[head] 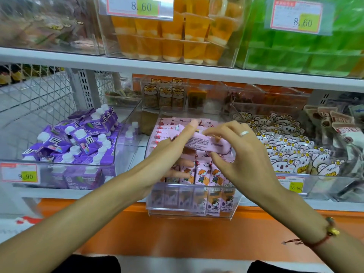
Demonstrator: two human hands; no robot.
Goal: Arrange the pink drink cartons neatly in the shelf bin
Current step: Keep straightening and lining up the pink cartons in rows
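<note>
Left hand (167,152): fingers lying straight, supporting the pink carton (206,143)
Right hand (242,154): fingers curling, pinching it above the bin (189,211)

Both bare forearms reach in from the near edge and converge toward the middle. The left hand (167,152) lies with fingers nearly straight, index finger stretched far and up, the flat of the fingers against the underside of a pink printed drink carton (206,143). The right hand (242,154) arches over from the right — thumb and curled fingertips pinching that carton's edges. It wears a silver ring; its wrist carries a red cord bracelet with a yellow charm.
</note>
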